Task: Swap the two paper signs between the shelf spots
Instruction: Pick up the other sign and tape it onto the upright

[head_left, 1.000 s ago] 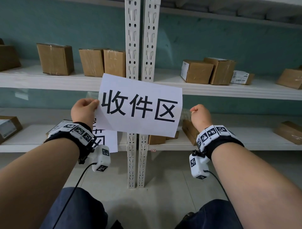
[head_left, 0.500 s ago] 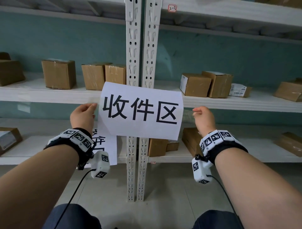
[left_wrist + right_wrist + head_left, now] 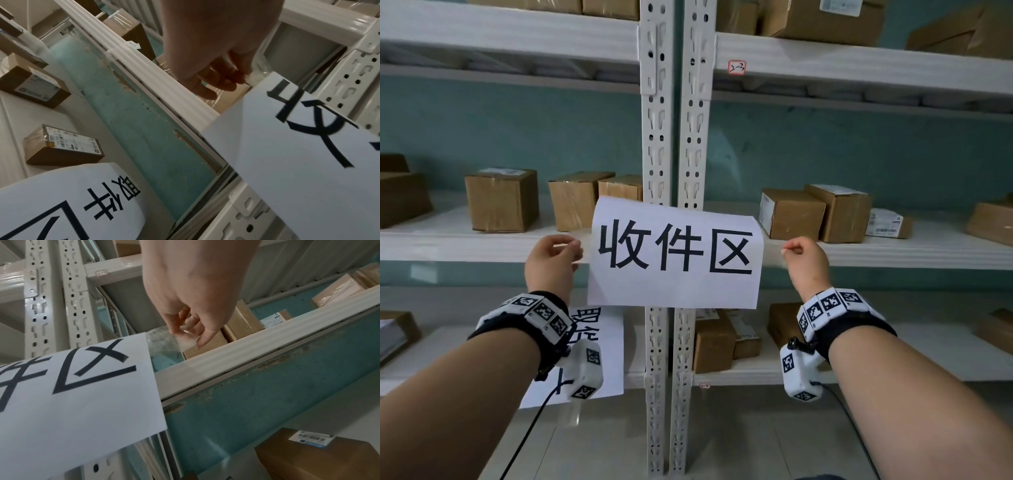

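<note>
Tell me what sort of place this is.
Likely a parcel storeroom or pickup point: white slotted metal shelving holds taped cardboard boxes with shipping labels, and the held paper sign reads 收件区, a receiving area.

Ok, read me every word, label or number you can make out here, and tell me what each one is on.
"收件区": held paper sign, pinched at its ends by the left hand and right hand.
"取件区": second paper sign, hanging at the lower shelf edge, read from the left wrist view.
"2-3": handwritten red-bordered sticker on the upper shelf beam.
Box shipping labels: too small to read.
</note>
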A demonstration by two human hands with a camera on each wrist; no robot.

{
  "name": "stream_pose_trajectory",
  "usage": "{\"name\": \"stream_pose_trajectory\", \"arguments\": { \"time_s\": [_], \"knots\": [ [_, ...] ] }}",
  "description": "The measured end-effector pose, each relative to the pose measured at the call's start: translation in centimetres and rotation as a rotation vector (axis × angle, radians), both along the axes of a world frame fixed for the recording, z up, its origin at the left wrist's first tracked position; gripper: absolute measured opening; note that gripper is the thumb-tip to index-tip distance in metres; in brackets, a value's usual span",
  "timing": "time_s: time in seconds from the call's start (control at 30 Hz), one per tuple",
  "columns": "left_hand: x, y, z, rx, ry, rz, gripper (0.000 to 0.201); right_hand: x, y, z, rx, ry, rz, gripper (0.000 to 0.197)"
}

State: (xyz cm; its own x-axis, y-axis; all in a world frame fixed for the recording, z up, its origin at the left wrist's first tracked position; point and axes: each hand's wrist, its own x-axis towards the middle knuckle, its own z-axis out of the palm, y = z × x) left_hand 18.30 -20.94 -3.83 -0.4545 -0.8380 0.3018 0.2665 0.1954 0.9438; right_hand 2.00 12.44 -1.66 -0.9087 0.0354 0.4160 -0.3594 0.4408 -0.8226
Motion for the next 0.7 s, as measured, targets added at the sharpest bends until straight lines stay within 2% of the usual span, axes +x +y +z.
{"name": "stream_pose_trajectory", "arguments": {
  "time_s": [0.17,0.4,0.7],
  "knots": [
    [-1.4,-0.9,0.0,0.003,-0.021,0.001,0.014,-1.9,-0.7,0.0,0.0,-0.026,-0.02,0.015],
    [-3.0,-2.3,-1.0,-0.047,-0.136,0.047,0.007,-4.1,-1.9,-0.9,0.018,-0.078,-0.016,0.018],
    [-4.0,-3.1,-2.0,-0.108,-0.229,0.098,0.015,-5.6,-2.9,-2.2,0.006,-0.101,-0.024,0.02]
  ]
}}
